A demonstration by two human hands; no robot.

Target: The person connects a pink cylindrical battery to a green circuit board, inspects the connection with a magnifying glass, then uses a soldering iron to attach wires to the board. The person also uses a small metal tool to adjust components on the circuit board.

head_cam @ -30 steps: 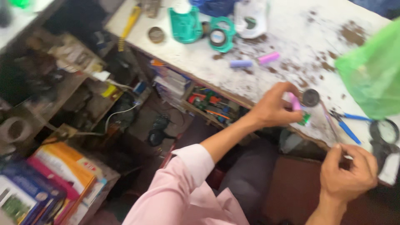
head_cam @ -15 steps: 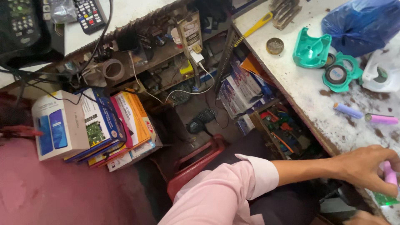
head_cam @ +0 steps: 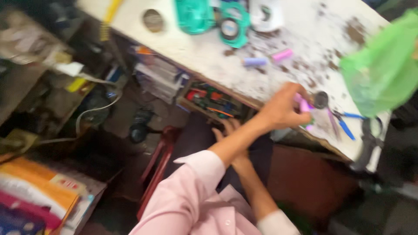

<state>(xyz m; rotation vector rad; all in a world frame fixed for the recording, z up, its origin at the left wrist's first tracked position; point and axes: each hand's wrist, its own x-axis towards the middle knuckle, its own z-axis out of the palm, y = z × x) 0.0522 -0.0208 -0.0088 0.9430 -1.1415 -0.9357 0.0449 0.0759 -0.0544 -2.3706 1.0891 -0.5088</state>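
At the near edge of the stained white bench [head_cam: 313, 39], the left hand [head_cam: 281, 111] grips a pink cylindrical cell [head_cam: 303, 104]; two more cells [head_cam: 267, 58] lie untouched mid-bench. The right hand [head_cam: 226, 130] reaches open-fingered below the edge, holding nothing

Right hand [head_cam: 226, 130] dropped under bench edge, apparently empty, view swung right

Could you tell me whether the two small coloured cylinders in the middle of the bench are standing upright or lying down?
Lying down. The purple cylinder and pink cylinder rest on their sides on the white bench, apart from each other.
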